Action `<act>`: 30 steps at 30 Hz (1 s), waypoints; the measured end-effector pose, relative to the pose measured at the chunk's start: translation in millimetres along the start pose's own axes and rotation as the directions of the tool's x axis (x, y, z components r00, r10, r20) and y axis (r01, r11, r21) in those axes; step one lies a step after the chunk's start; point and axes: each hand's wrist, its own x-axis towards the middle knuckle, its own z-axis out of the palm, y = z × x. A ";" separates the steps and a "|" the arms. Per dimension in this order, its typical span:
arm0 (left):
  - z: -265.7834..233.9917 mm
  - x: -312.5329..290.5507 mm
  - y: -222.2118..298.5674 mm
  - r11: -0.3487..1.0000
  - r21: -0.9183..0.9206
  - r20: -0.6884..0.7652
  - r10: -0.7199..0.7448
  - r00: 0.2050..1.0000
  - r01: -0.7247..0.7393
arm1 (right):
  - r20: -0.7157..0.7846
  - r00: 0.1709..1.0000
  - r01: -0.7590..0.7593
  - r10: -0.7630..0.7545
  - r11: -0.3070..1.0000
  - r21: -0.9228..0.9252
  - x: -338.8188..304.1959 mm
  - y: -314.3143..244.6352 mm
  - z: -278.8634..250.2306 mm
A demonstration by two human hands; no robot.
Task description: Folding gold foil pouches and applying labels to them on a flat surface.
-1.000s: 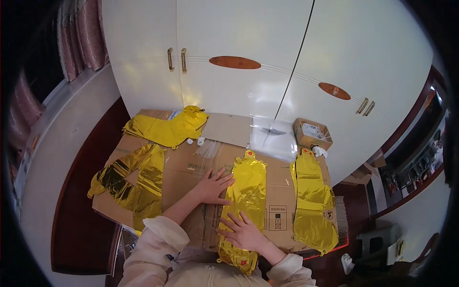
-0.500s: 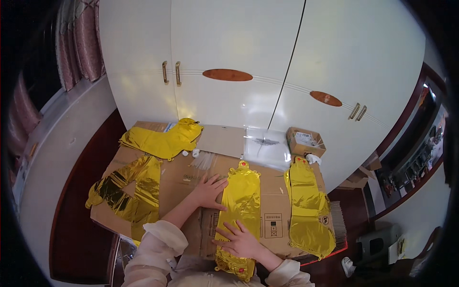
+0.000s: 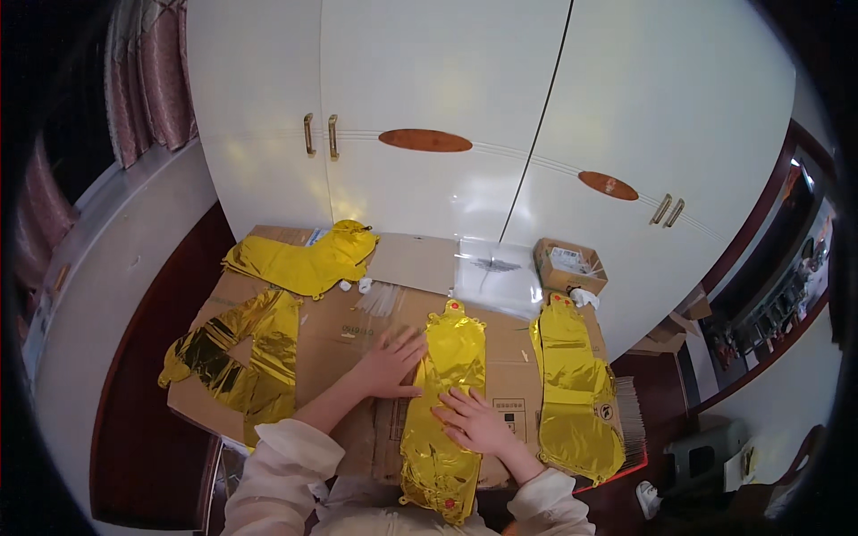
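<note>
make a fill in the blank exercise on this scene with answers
The right hand lies on the middle foil piece, nearer the body than the ____ hand.
The white cabinet doors show ____ brown ovals.
The small open box stands to the ____ of the clear plastic sheet.
Answers: left; two; right.

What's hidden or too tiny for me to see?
In the head view:
Middle gold foil: part covered by the right hand.
Small box: contents too small to make out.
Pink curtain: top cut off by the upper edge.
Sleeves: cut off by the bottom edge.
</note>
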 end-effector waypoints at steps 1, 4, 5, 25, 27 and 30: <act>-1.1 -4.8 1.9 0.998 -0.030 -0.001 0.059 0.998 -0.059 | 0.000 1.000 -0.006 0.006 1.000 0.007 -0.9 0.6 0.7; -10.2 -22.6 9.5 0.986 -0.063 0.051 0.158 0.986 -0.154 | 0.012 1.000 -0.012 0.012 1.000 0.014 2.0 -2.5 -1.8; -10.9 -27.0 11.4 0.982 -0.065 0.074 0.179 0.981 -0.175 | 0.024 1.000 -0.008 0.008 1.000 -0.002 2.1 -4.2 -3.6; -4.8 -41.1 22.8 0.992 -0.087 0.134 0.103 0.986 -0.092 | -0.008 1.000 -0.018 0.019 0.999 0.029 2.1 -2.0 1.4; -8.0 -40.0 24.8 0.993 -0.094 0.164 0.090 0.982 -0.075 | -0.008 1.000 -0.020 0.020 0.999 0.027 1.9 -1.9 1.7; -16.7 -37.9 30.4 0.996 -0.070 0.217 0.066 0.974 -0.052 | -0.010 1.000 -0.021 0.021 0.999 0.029 2.3 -2.1 1.3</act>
